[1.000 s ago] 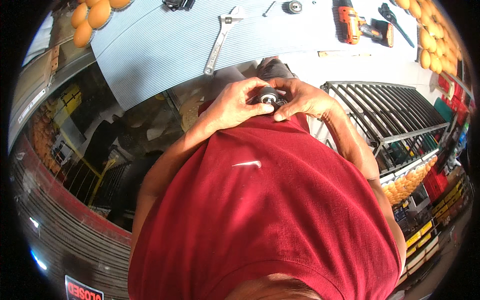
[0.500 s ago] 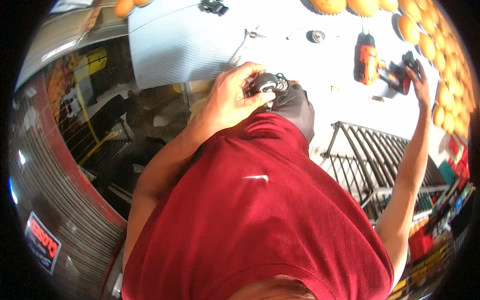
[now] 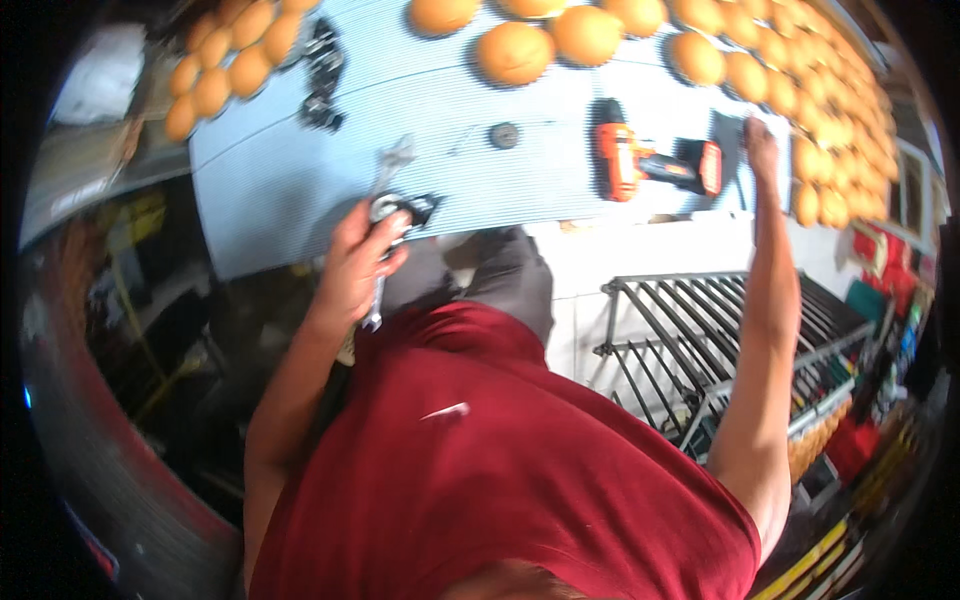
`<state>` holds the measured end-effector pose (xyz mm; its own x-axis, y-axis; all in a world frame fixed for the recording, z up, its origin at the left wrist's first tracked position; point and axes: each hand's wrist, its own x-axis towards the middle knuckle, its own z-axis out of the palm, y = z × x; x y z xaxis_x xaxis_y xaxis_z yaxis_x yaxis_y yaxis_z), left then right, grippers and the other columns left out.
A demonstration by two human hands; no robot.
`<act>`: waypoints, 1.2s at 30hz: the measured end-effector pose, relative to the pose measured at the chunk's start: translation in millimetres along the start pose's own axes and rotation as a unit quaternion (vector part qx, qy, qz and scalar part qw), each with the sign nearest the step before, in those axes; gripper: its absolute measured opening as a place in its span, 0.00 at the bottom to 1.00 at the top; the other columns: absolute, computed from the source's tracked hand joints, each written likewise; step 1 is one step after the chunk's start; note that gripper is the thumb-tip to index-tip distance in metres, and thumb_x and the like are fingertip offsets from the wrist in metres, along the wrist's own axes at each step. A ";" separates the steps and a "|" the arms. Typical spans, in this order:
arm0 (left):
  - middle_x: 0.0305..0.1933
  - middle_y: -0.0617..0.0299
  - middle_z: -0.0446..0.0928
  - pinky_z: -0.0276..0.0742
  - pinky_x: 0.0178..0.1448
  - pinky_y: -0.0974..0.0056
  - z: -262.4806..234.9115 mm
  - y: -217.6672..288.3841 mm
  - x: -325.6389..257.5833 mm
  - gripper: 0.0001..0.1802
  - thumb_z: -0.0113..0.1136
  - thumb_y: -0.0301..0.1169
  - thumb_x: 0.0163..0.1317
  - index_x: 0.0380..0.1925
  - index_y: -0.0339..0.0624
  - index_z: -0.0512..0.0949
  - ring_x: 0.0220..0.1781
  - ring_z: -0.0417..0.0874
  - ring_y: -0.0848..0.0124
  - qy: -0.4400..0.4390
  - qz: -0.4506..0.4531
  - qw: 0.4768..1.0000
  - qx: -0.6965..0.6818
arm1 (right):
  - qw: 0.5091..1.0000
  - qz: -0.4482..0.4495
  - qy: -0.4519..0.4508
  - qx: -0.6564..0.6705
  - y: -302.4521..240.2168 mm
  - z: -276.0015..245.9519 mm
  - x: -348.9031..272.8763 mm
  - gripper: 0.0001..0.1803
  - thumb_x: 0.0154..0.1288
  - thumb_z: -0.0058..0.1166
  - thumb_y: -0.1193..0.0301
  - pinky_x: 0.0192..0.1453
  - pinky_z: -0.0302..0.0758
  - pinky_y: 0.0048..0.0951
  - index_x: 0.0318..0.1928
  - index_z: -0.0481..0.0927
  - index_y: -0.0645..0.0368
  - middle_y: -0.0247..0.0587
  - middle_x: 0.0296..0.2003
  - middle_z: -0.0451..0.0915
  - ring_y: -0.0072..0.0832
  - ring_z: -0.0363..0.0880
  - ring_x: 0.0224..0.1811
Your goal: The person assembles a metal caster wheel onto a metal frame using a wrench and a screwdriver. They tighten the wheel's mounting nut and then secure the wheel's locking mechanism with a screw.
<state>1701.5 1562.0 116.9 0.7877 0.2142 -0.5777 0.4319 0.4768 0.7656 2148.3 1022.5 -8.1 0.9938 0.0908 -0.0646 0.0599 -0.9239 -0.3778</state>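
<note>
My left hand (image 3: 352, 268) is closed round a small black and silver mechanical part (image 3: 392, 208), held at the table's near edge. A silver wrench (image 3: 376, 305) is in the same grip, its end jutting out below the fingers. Above the part shows another blurred silver wrench-like end (image 3: 397, 152); whether it belongs to the same tool I cannot tell. At the table's right side my right hand (image 3: 762, 148) is beside a dark flat-looking piece (image 3: 729, 140), close to the battery end of an orange and black cordless drill (image 3: 625, 160). Motion smears its fingers.
On the pale ribbed tabletop (image 3: 500, 185) lie a small dark round part (image 3: 504, 135) and a crumpled black object (image 3: 324, 75). Many orange round objects (image 3: 515, 52) fill the far and right sides. A black metal rack (image 3: 690, 340) stands below the table, to the right.
The view has shifted, bringing more of the tabletop in. My left hand has moved away from my lap to the table edge with the part and wrench. My right hand remains near the drill.
</note>
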 end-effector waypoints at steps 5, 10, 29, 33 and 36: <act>0.38 0.67 0.78 0.72 0.30 0.73 24.9 21.5 9.9 0.18 0.65 0.31 0.67 0.52 0.35 0.74 0.28 0.75 0.82 -0.012 0.089 0.987 0.135 | 0.975 0.038 -0.045 0.216 -149.7 -110.3 -90.0 0.19 0.71 0.59 0.53 0.25 0.60 0.21 0.39 0.83 0.58 0.21 0.23 0.71 0.13 0.63 0.22; 0.40 0.65 0.76 0.72 0.33 0.76 44.0 52.1 15.8 0.18 0.64 0.25 0.66 0.53 0.33 0.72 0.30 0.74 0.84 -0.044 0.127 0.968 0.213 | 0.874 0.029 -0.212 0.436 -316.2 -76.2 -274.4 0.21 0.65 0.65 0.63 0.29 0.68 0.17 0.52 0.76 0.62 0.24 0.26 0.74 0.12 0.68 0.25; 0.41 0.50 0.82 0.82 0.45 0.58 -7.2 63.2 22.5 0.23 0.70 0.19 0.53 0.50 0.36 0.74 0.42 0.87 0.58 -0.056 0.370 0.857 0.355 | 0.697 0.144 -0.106 0.695 -483.7 44.5 -375.7 0.23 0.70 0.50 0.49 0.20 0.60 0.22 0.33 0.68 0.56 0.34 0.20 0.67 0.20 0.62 0.16; 0.40 0.50 0.82 0.82 0.45 0.58 -15.8 58.5 28.5 0.22 0.69 0.20 0.54 0.50 0.36 0.74 0.41 0.87 0.57 -0.061 0.352 0.864 0.354 | 0.550 0.289 -0.139 0.771 -503.6 49.1 -375.3 0.25 0.69 0.47 0.44 0.19 0.55 0.22 0.32 0.67 0.53 0.33 0.20 0.65 0.20 0.58 0.15; 0.39 0.50 0.82 0.82 0.45 0.58 -23.2 60.3 34.8 0.21 0.68 0.20 0.55 0.49 0.36 0.74 0.40 0.87 0.57 -0.062 0.356 0.856 0.370 | 0.482 0.348 -0.148 0.790 -515.1 52.9 -371.1 0.26 0.68 0.47 0.44 0.19 0.54 0.26 0.29 0.66 0.53 0.33 0.19 0.65 0.21 0.57 0.14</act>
<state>1744.7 1618.0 136.4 0.9877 0.1115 0.1097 -0.0537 -0.4170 0.9073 1743.8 1484.3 161.5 0.6504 0.2283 -0.7245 -0.6573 0.6471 -0.3862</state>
